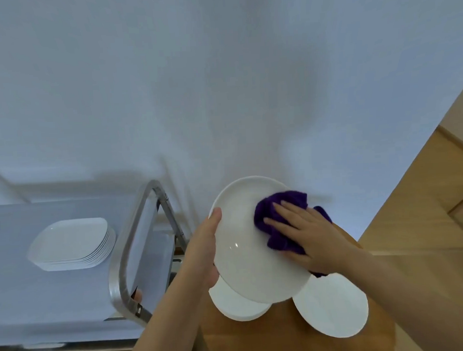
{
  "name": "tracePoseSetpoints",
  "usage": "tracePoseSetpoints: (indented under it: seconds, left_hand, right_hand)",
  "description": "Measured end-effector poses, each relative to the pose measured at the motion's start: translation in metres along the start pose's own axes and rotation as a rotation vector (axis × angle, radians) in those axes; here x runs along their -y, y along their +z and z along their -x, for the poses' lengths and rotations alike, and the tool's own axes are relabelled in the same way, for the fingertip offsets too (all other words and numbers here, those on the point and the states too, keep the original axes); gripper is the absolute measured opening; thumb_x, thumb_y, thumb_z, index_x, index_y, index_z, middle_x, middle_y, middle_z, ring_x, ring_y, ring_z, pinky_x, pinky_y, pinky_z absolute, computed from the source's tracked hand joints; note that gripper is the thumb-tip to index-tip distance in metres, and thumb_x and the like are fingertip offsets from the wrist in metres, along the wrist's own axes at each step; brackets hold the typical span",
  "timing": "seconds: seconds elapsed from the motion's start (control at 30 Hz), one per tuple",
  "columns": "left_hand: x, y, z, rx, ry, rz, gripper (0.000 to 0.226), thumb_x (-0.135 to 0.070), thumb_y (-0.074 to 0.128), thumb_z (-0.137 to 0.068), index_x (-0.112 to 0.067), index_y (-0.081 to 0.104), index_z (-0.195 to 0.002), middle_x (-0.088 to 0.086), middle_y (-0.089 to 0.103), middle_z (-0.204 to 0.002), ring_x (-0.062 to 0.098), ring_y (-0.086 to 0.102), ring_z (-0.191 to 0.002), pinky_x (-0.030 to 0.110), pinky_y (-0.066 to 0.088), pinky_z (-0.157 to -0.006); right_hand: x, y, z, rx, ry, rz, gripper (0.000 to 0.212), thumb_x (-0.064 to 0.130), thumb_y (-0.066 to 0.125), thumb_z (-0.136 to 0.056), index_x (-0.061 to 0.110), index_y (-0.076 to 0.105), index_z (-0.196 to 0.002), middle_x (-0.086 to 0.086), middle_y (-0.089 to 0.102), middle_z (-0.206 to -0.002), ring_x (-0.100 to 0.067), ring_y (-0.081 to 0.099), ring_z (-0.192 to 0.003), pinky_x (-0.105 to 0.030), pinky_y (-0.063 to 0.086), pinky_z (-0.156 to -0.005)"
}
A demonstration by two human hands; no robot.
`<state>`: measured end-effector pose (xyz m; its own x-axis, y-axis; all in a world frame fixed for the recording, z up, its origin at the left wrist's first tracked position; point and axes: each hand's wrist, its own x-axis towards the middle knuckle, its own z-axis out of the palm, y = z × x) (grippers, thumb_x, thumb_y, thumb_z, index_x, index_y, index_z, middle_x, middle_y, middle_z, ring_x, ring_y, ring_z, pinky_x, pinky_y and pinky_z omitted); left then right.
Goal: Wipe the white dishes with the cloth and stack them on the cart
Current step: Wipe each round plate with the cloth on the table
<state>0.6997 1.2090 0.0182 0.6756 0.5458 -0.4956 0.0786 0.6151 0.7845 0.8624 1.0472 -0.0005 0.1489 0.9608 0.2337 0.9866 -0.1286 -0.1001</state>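
Note:
My left hand (206,247) grips the left rim of a large round white plate (242,245), held tilted above the wooden table. My right hand (307,235) presses a purple cloth (275,221) flat against the plate's right side. Below the held plate, two more round white plates lie on the table: one at the left (235,305) and one at the right (332,307). A stack of several squarish white dishes (72,243) sits on the cart's top shelf (43,303) at the left.
The cart's metal handle (121,252) stands between the stack and my left arm. A round wooden table (283,337) lies under the plates. A white wall fills the background; a wooden panel (430,204) runs along the right.

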Motion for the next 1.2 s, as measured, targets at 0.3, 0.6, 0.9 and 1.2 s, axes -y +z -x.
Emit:
tracePoseSetpoints:
  seconds: [0.3,0.6,0.9,1.2]
  left_hand:
    - [-0.002,0.021,0.006,0.095,0.141,-0.158,0.057,-0.065,0.050,-0.077,-0.032,0.061,-0.122,0.007,0.069,-0.115,0.027,0.064,-0.109,0.050,0.050,-0.096]
    - [-0.040,0.003,0.001,-0.033,0.094,-0.069,0.057,-0.063,0.048,-0.088,-0.012,0.073,-0.097,0.013,0.075,-0.088,0.026,0.074,-0.074,0.031,0.056,-0.054]
    - [-0.055,-0.008,-0.004,0.107,0.176,-0.346,0.080,-0.078,0.052,-0.063,-0.026,0.056,-0.124,0.009,0.074,-0.102,0.026,0.070,-0.097,0.044,0.055,-0.087]
    - [-0.008,-0.030,-0.015,-0.008,0.173,-0.280,0.087,-0.059,0.078,-0.061,-0.018,0.052,-0.132,-0.002,0.067,-0.113,0.021,0.065,-0.101,0.029,0.055,-0.067]
  right_hand:
    - [0.050,0.006,-0.048,-0.062,0.179,-0.155,0.065,0.066,0.012,-0.084,0.040,-0.006,-0.141,0.013,-0.019,-0.149,-0.011,-0.029,-0.137,-0.045,-0.011,-0.111]
    - [0.097,0.020,-0.013,-0.057,-0.091,-0.153,0.086,0.050,0.069,-0.071,0.026,0.029,-0.143,0.006,0.025,-0.153,-0.019,0.017,-0.143,-0.043,0.028,-0.106]
    - [0.087,0.006,-0.005,-0.403,0.227,-0.596,0.036,0.006,0.076,-0.068,0.023,0.062,-0.096,0.008,0.068,-0.081,-0.009,0.062,-0.071,-0.017,0.050,-0.062]
    - [0.065,-0.051,-0.019,-0.420,0.641,-2.014,0.037,0.008,0.067,-0.073,0.015,0.067,-0.109,-0.014,0.070,-0.102,-0.032,0.069,-0.088,-0.036,0.057,-0.063]
